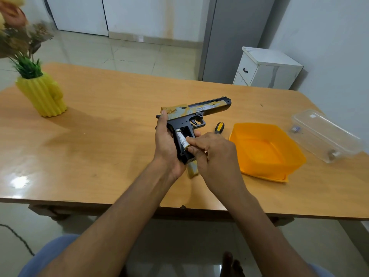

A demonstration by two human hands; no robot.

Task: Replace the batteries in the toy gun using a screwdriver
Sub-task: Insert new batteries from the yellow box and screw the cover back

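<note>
The right hand (211,150) pinches the battery (182,140) — tilted along the toy gun (191,116) handle's open compartment — while the left hand (166,144) clasps that handle.

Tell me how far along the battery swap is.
Done: the toy gun's grip compartment is open, and the screwdriver lies on the table. In hand: the left hand holds the gun while the right hand pinches a battery angled in the compartment. Left: closing the cover.
</note>
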